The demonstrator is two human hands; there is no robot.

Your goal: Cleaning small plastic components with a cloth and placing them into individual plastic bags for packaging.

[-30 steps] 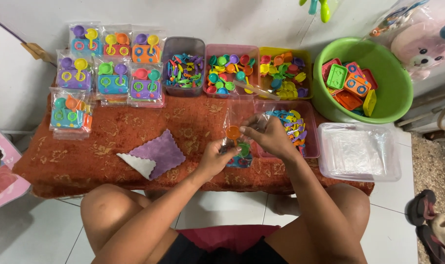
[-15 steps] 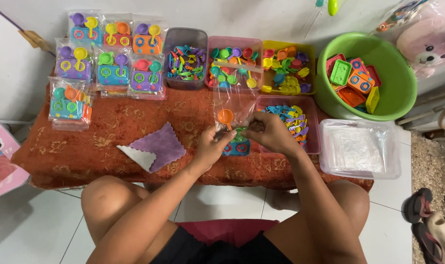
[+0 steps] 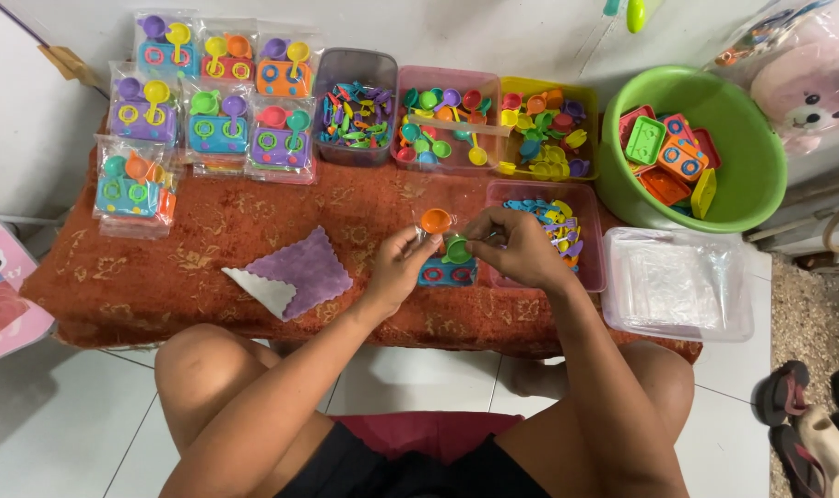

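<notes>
Head view: left hand point(image 3: 396, 272) and right hand point(image 3: 521, 249), both closed, pinch a clear bag point(image 3: 447, 249) of toy stove parts between them, just above the surface point(image 3: 253, 217), near the pink tray point(image 3: 593, 267).

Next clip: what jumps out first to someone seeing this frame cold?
Both hands meet mid-table: the left hand and right hand hold a clear bag with a blue toy stove and small orange and green pans. Packed bags lie in rows at the far left. A green basin of toy stoves sits at the right.
</notes>
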